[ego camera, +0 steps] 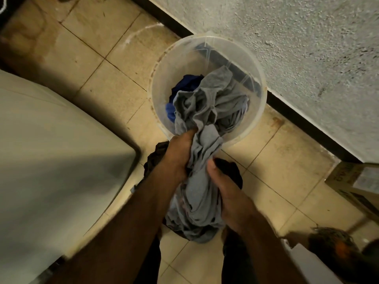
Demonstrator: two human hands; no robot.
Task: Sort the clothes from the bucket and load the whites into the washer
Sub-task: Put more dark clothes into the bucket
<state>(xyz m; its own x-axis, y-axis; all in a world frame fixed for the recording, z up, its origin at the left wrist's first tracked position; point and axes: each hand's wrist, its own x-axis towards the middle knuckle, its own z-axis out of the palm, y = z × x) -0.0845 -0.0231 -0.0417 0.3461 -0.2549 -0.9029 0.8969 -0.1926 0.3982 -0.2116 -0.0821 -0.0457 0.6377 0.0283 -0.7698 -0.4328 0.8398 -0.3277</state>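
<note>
The left hand and right hand both gripped a grey garment -- left above right; its upper end trailed into the clear bucket, over something blue; dark clothes lay on the tiled floor beneath; the washer stood at the left.

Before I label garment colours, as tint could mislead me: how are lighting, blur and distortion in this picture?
Head view: dim, warm light yellows the tile floor; the washer at left is smeared by blur; the wide angle bows its edges; the grey garment and clear bucket are fairly sharp.
</note>
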